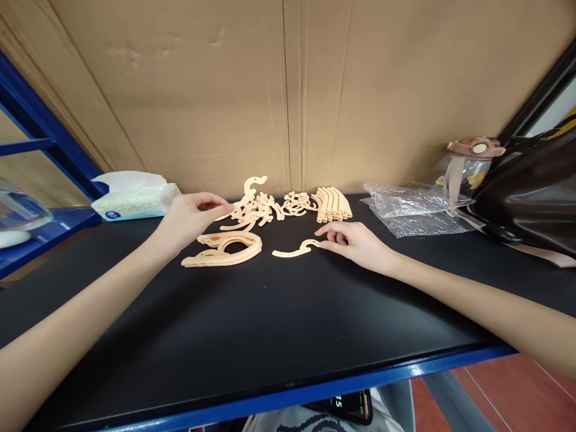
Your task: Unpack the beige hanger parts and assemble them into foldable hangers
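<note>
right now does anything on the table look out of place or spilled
Nothing looks obviously spilled or broken. The loose cream pieces just look untidy, jumbled together beside the neatly lined-up curved pieces.

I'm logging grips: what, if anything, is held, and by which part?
The right hand holds a pale hooked piece by its hook end. Whether the left hand grips anything cannot be told.
</note>
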The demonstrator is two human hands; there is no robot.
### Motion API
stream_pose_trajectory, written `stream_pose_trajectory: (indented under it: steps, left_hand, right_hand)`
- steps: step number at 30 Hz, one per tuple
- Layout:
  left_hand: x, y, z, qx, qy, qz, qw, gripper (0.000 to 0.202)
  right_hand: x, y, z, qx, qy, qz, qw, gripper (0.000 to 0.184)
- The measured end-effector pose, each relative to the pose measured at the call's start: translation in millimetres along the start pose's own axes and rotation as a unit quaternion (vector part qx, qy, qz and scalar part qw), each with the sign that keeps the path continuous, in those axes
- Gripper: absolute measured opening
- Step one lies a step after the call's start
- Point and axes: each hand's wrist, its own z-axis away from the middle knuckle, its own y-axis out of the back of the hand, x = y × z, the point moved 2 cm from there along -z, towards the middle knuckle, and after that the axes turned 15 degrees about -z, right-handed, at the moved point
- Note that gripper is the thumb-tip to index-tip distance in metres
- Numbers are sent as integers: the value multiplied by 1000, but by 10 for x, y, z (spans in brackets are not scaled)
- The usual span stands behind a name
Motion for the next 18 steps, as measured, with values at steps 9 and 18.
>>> stream_pose_trajectory:
  steps: [9,18]
  left_hand:
    - [463,-256,397,-114,-139,-24,983,23]
    - [561,-269,514,-110,-155,-21,982,23]
  right_hand:
    - [-220,78,101,82,99,38,991,28]
    - [-245,42,110,60,136,90,985,24]
